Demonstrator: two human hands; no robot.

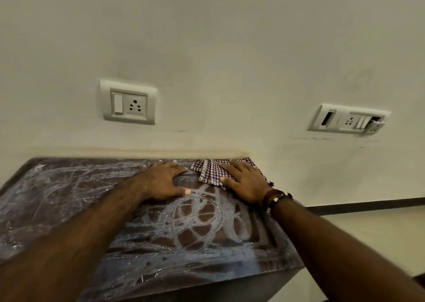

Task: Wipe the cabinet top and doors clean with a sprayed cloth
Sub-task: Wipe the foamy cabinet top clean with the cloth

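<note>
The dark brown cabinet top (69,198) fills the lower left and is covered in whitish chalk-like scribbles and smears. A checked red-and-white cloth (207,170) lies at its far right corner, against the wall. My right hand (243,182) presses flat on the cloth with straight, spread fingers. My left hand (163,179) rests flat on the bare top just left of the cloth, fingers spread. The cabinet doors are out of sight below the top's front edge.
A pale wall rises directly behind the cabinet. It carries a white switch-and-socket plate (128,102) above the top and a damaged socket plate (349,121) further right. Right of the cabinet, a dark skirting strip (368,204) runs above a light floor.
</note>
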